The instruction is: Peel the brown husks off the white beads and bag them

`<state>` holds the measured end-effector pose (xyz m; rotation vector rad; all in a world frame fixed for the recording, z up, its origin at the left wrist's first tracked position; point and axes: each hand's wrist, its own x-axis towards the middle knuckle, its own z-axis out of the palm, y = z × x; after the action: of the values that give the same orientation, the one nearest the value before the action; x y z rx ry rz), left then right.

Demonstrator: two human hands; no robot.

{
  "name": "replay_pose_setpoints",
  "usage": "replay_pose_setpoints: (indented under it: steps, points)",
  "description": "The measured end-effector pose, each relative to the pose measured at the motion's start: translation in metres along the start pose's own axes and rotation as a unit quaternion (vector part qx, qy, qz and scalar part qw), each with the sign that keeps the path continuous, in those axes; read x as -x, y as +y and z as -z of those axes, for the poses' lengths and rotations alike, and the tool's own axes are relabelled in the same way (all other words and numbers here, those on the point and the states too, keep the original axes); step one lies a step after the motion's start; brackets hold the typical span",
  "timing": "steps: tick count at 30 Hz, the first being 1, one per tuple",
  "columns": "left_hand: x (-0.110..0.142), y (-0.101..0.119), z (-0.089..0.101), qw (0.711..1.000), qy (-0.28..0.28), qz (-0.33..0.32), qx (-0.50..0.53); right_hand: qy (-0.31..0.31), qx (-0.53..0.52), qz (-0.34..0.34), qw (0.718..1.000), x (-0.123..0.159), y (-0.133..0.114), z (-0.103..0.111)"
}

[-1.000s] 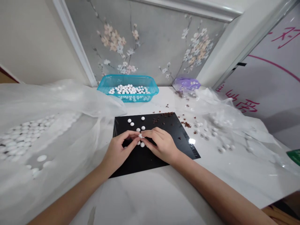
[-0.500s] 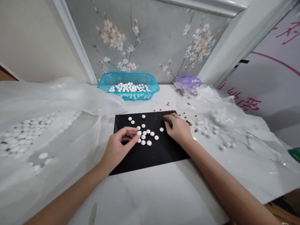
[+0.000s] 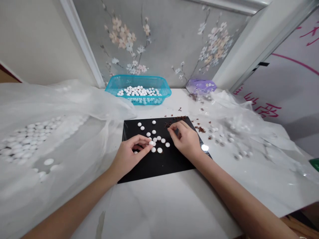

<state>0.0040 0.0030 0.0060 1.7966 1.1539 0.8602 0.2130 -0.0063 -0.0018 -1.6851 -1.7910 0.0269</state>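
Note:
A black mat (image 3: 169, 161) lies on the white table, with several small white round pieces (image 3: 159, 139) scattered on it. My left hand (image 3: 129, 154) rests on the mat's left part, thumb and fingers pinched on one white piece at its fingertips. My right hand (image 3: 185, 139) is over the mat's right part with fingers curled in a pinch; what they hold is too small to make out. Dark reddish-brown bits (image 3: 169, 124) lie at the mat's far edge, just beyond my right fingertips.
A teal basket (image 3: 112, 89) holding white pieces stands at the back. A purple bag (image 3: 196, 87) sits to its right. Clear plastic sheets with more white pieces cover the left (image 3: 32, 139) and right (image 3: 236, 132) of the table. Walls close in behind.
My right hand left the left hand, reached to the mat's far right corner by the brown bits, then drew back toward the middle. Several white pieces came into view on the mat.

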Motion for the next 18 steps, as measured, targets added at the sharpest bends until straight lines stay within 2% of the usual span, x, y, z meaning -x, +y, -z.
replay_pose_setpoints:
  steps: [4, 8, 14, 18]
  points:
    - [0.000, -0.001, 0.000, 1.000, -0.001, -0.003, -0.002, 0.024, -0.011, -0.055, 0.998, -0.006, 0.018, -0.004]
    - [0.000, -0.003, 0.000, 1.000, 0.000, 0.000, -0.003, -0.005, -0.003, -0.079, 0.997, -0.009, 0.030, -0.007]
    - [0.000, -0.001, 0.000, 1.000, -0.001, 0.001, -0.004, -0.077, 0.044, -0.013, 0.996, -0.008, 0.020, -0.004]
    - [0.001, 0.001, 0.000, 1.000, 0.001, 0.008, -0.004, -0.096, 0.056, 0.003, 0.994, -0.010, 0.019, -0.004]
